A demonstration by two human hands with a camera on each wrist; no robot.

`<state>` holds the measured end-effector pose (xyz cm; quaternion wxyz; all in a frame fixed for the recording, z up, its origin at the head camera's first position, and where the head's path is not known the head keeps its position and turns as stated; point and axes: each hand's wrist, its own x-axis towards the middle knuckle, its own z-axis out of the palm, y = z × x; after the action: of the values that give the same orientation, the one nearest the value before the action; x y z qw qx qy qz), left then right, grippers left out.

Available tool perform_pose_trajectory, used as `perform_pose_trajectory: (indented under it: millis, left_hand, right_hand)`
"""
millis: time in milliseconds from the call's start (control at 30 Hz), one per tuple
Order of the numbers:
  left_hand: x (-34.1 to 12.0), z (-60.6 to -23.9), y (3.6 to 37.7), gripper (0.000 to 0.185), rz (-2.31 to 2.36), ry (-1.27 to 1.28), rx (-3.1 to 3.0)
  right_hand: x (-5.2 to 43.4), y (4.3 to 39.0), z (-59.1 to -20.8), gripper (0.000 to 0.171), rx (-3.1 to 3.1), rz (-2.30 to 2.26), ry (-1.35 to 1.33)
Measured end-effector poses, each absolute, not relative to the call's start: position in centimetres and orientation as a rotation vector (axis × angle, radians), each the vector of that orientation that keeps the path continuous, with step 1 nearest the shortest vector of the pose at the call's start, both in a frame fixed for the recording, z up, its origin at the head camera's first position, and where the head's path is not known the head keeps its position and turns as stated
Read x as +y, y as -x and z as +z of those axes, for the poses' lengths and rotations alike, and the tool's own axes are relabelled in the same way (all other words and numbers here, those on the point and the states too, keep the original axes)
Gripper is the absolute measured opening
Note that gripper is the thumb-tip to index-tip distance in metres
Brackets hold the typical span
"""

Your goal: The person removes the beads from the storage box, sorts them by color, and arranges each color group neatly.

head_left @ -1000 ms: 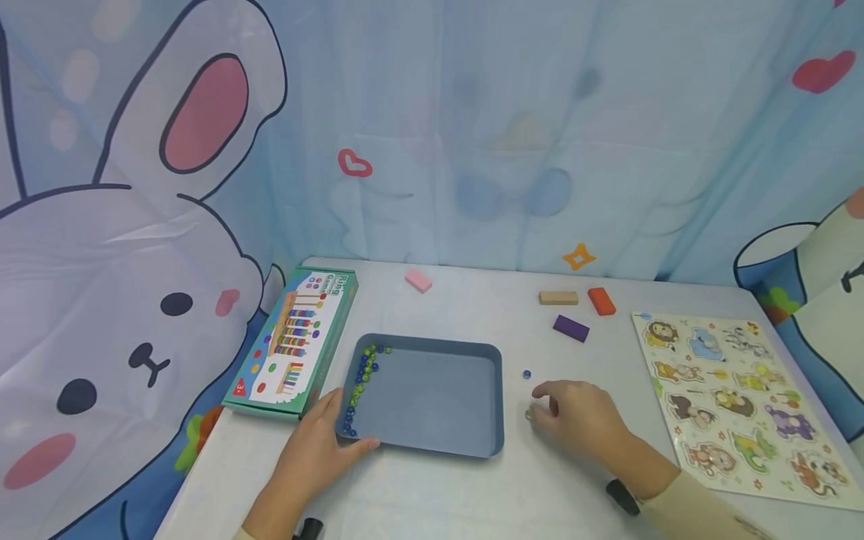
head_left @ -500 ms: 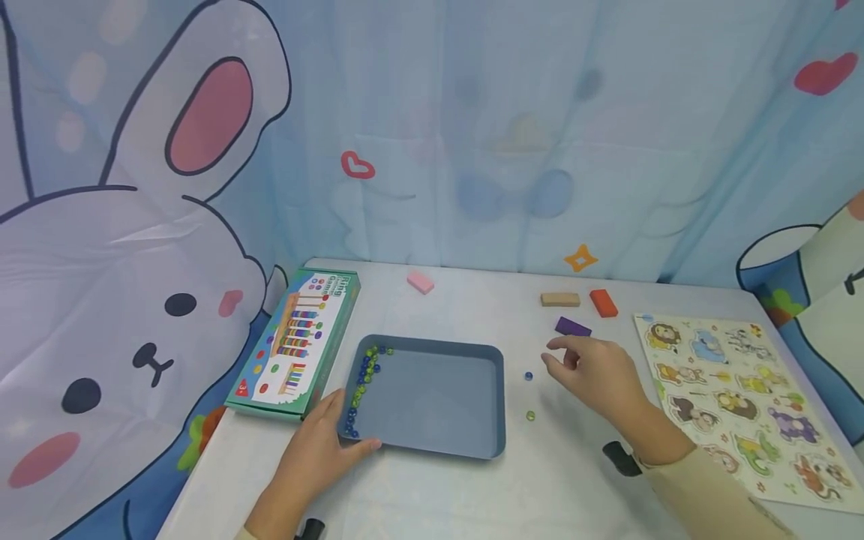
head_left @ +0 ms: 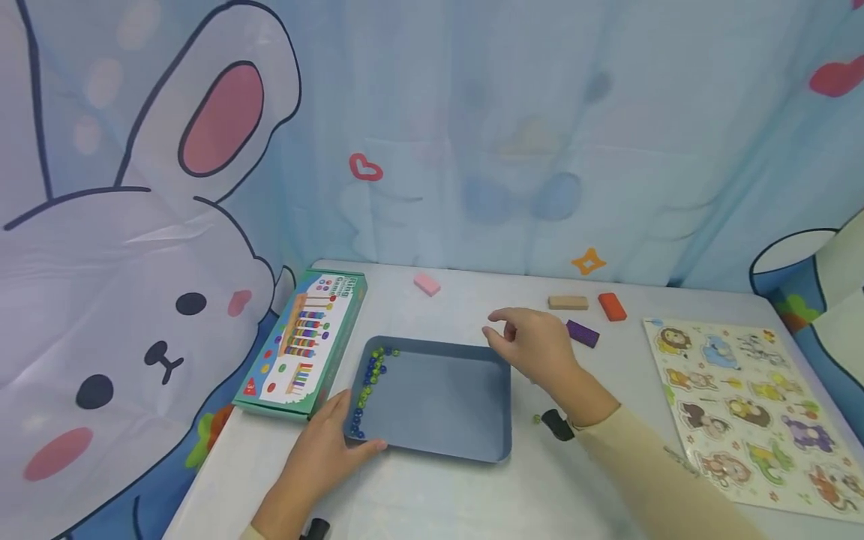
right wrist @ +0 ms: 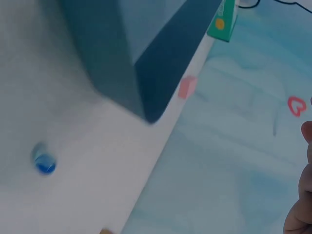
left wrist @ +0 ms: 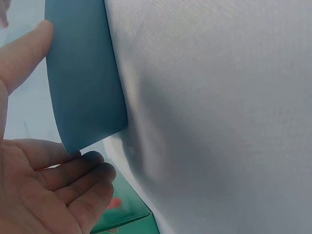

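On the white table the blue tray is the landmark: left of it lies a green toy box printed with coloured rings and a title that seems to read "Ring Game", and well to its right lies an animal puzzle board. The left hand grips the tray's near left corner, thumb along the front wall and fingers curled round the side. The right hand hovers over the tray's far right corner, fingers loosely curled, whether pinching anything I cannot tell; marbles line the tray's left wall, and a blue marble and green marble lie just right of the tray.
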<state>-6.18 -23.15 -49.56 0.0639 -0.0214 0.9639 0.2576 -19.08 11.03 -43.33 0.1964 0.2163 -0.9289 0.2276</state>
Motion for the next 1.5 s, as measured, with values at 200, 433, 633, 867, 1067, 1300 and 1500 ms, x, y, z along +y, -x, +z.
perform_pose_trajectory:
  millis: [200, 433, 633, 867, 1067, 1300, 1500]
  left_hand:
    - [-23.1, -49.8, 6.3, 0.118, 0.766, 0.073, 2.922]
    - [-23.2, -49.7, 6.4, 0.119, 0.768, 0.064, 2.935]
    - [-23.4, -49.9, 6.4, 0.121, 0.751, 0.040, 2.951]
    - [-23.5, -50.2, 6.4, 0.123, 0.736, 0.033, 2.958]
    - [-23.4, -50.0, 6.5, 0.123, 0.743, 0.025, 2.963]
    - [-23.3, -49.9, 6.6, 0.121, 0.735, 0.028, 2.962]
    - [-23.4, -50.1, 6.5, 0.119, 0.755, 0.045, 2.952]
  right_hand:
    - [6.2, 20.0, -43.5, 0.021, -2.576, 0.644, -0.710]
    - [1.4, 20.5, -45.1, 0.020, -2.625, 0.662, -0.800]
    - [-1.6, 20.7, -47.0, 0.020, -2.720, 0.622, -0.867]
    - [-4.0, 20.6, -48.2, 0.021, -2.831, 0.643, -0.928]
    - [-4.9, 20.7, -49.0, 0.022, -2.887, 0.571, -0.960]
    - [-5.7, 21.1, -49.6, 0.024, -2.939, 0.525, -0.984]
    - [-6.2, 21.1, -50.1, 0.024, -2.955, 0.475, -1.013]
